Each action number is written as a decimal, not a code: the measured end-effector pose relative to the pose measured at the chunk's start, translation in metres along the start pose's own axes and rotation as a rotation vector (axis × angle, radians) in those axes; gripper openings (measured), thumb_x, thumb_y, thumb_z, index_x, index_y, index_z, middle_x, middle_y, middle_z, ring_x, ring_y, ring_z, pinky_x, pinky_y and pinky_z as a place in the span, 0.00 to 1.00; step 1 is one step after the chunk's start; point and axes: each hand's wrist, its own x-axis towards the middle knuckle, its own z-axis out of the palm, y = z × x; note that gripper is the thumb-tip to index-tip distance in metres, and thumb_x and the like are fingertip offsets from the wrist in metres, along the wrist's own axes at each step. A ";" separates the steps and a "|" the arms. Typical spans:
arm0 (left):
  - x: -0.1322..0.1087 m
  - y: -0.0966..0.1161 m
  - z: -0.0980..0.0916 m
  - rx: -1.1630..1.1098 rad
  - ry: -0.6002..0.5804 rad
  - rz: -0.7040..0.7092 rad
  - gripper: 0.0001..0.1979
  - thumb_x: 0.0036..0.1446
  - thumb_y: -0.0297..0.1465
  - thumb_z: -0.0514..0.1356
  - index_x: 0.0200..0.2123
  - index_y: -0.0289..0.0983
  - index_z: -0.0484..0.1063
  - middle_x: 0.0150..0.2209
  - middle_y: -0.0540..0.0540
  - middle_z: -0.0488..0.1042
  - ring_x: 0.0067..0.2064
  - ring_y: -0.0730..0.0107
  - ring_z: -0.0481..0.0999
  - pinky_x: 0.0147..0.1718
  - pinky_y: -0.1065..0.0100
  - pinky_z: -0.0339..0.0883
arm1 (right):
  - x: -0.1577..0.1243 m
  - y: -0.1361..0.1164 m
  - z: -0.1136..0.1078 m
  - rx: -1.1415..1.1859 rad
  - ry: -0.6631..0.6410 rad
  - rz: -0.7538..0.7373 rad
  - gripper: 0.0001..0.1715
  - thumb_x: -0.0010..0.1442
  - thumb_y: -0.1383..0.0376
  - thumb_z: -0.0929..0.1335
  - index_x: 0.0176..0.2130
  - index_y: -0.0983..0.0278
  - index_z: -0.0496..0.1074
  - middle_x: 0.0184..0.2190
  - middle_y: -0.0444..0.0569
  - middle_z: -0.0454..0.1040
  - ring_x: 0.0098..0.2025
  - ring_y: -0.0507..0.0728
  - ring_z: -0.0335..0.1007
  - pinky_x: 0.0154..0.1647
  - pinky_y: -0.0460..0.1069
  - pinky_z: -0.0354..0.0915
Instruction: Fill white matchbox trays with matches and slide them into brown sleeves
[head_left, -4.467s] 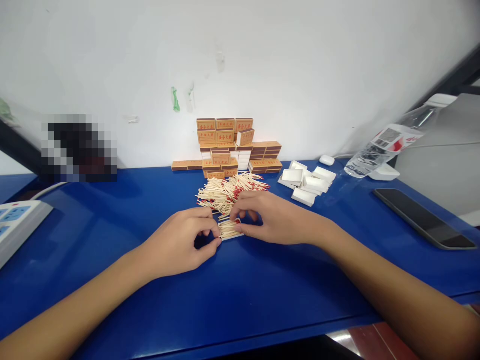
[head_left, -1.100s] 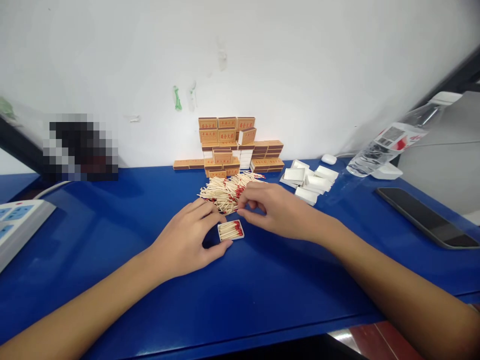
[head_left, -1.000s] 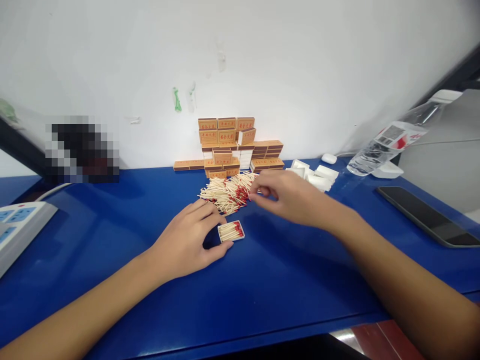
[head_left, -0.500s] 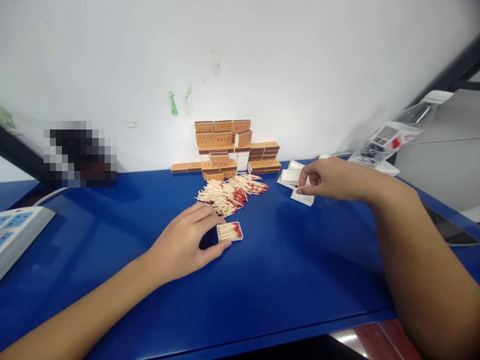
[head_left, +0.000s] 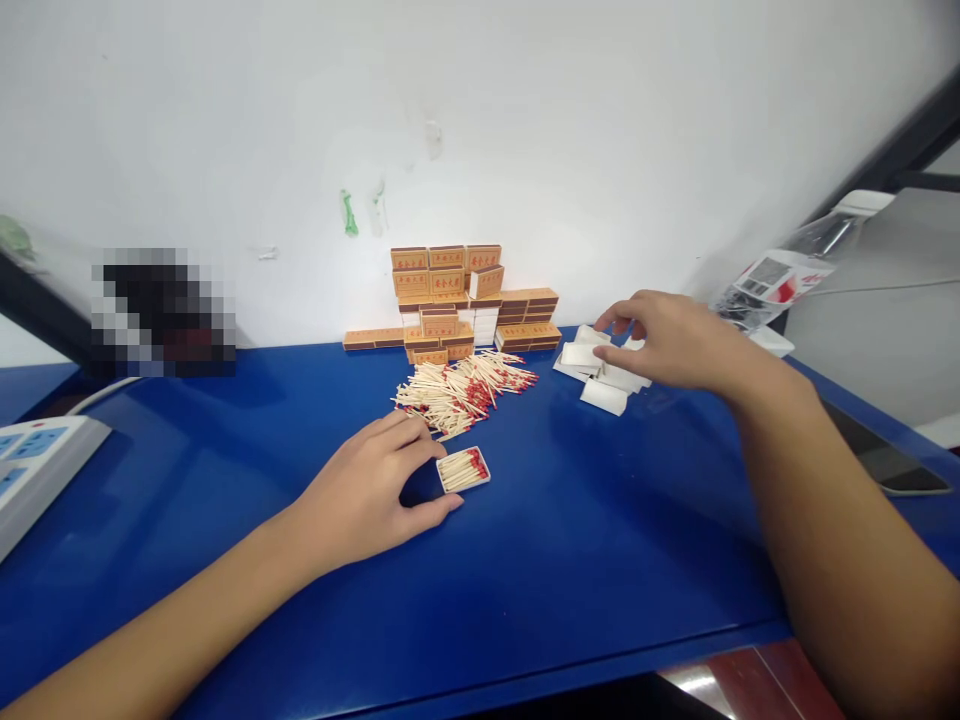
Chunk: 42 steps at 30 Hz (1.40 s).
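Note:
A small white matchbox tray (head_left: pixel 463 470), filled with red-tipped matches, lies flat on the blue table. Around its left end is my left hand (head_left: pixel 375 485), thumb and fingers apart. The index fingertip is at the tray's upper left corner, while the thumb lies just below the near edge with a slight gap. My right hand (head_left: pixel 660 340) hovers over several white tray pieces (head_left: pixel 604 396) at the right, its thumb and fingers spread with nothing between them. Loose matches (head_left: pixel 457 390) form a heap beyond my left hand.
Orange matchboxes (head_left: pixel 446 285) are stacked against the wall. A plastic bottle (head_left: pixel 787 265) leans at the back right, with a dark phone (head_left: pixel 885 455) nearer. On the left edge sits a white power strip (head_left: pixel 45 460). A dark blurred-out patch (head_left: pixel 161 315) is behind it.
My right hand has opened its pinch and lifted slightly off the white pieces. My left thumb has come away from the match-filled tray, which is turned a little.

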 end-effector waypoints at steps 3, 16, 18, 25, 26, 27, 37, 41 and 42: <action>0.000 0.000 0.000 0.008 0.007 0.001 0.14 0.65 0.41 0.65 0.44 0.36 0.79 0.40 0.42 0.76 0.43 0.58 0.75 0.46 0.55 0.74 | 0.003 0.014 0.010 -0.003 -0.058 -0.045 0.29 0.55 0.50 0.70 0.50 0.65 0.80 0.43 0.59 0.78 0.44 0.68 0.75 0.47 0.60 0.69; 0.000 -0.003 0.001 -0.025 0.035 0.039 0.14 0.69 0.39 0.62 0.51 0.37 0.78 0.45 0.41 0.76 0.47 0.59 0.76 0.48 0.55 0.74 | 0.006 0.014 0.019 0.016 -0.167 -0.031 0.26 0.54 0.51 0.72 0.48 0.63 0.79 0.45 0.57 0.76 0.45 0.66 0.73 0.45 0.56 0.67; 0.001 -0.003 0.001 -0.031 0.033 0.040 0.14 0.69 0.39 0.62 0.51 0.37 0.78 0.46 0.41 0.76 0.47 0.58 0.76 0.49 0.55 0.74 | 0.006 0.013 0.018 0.016 -0.170 -0.021 0.26 0.54 0.52 0.72 0.48 0.63 0.79 0.45 0.57 0.76 0.45 0.66 0.73 0.44 0.56 0.67; 0.000 -0.004 0.003 -0.031 0.014 0.035 0.15 0.70 0.39 0.62 0.52 0.36 0.78 0.46 0.41 0.76 0.48 0.57 0.76 0.49 0.54 0.74 | 0.004 0.002 0.016 0.079 -0.057 -0.097 0.28 0.56 0.50 0.72 0.50 0.64 0.79 0.44 0.59 0.76 0.48 0.68 0.73 0.50 0.59 0.67; -0.001 -0.005 0.003 -0.028 0.013 0.034 0.15 0.70 0.39 0.61 0.52 0.36 0.78 0.46 0.40 0.76 0.48 0.57 0.76 0.49 0.54 0.74 | 0.004 -0.004 0.016 0.099 -0.005 -0.130 0.26 0.58 0.51 0.71 0.50 0.64 0.79 0.44 0.59 0.76 0.49 0.68 0.72 0.51 0.60 0.66; -0.001 -0.005 0.003 -0.025 0.012 0.034 0.15 0.70 0.40 0.61 0.52 0.36 0.78 0.46 0.40 0.76 0.48 0.57 0.76 0.49 0.54 0.74 | 0.004 -0.012 0.016 0.122 0.049 -0.160 0.22 0.60 0.53 0.70 0.48 0.63 0.79 0.44 0.58 0.76 0.49 0.68 0.72 0.52 0.60 0.66; -0.001 0.000 0.002 -0.041 0.004 0.039 0.14 0.69 0.39 0.62 0.50 0.36 0.78 0.42 0.41 0.75 0.45 0.57 0.75 0.47 0.54 0.74 | 0.010 -0.051 0.030 0.212 0.094 -0.169 0.09 0.61 0.64 0.67 0.34 0.61 0.77 0.33 0.50 0.80 0.38 0.60 0.72 0.42 0.54 0.64; 0.000 -0.001 0.004 -0.030 0.009 0.046 0.14 0.69 0.38 0.62 0.50 0.35 0.78 0.42 0.41 0.75 0.45 0.57 0.75 0.46 0.54 0.74 | 0.018 -0.049 0.035 0.294 -0.010 -0.170 0.10 0.60 0.64 0.67 0.32 0.61 0.79 0.32 0.48 0.81 0.35 0.58 0.74 0.40 0.53 0.65; 0.000 -0.001 0.005 -0.027 0.007 0.048 0.14 0.69 0.38 0.62 0.50 0.35 0.78 0.42 0.41 0.75 0.45 0.57 0.75 0.47 0.54 0.74 | 0.021 -0.051 0.037 0.298 -0.035 -0.183 0.10 0.60 0.64 0.67 0.32 0.61 0.79 0.32 0.48 0.81 0.35 0.57 0.74 0.40 0.52 0.65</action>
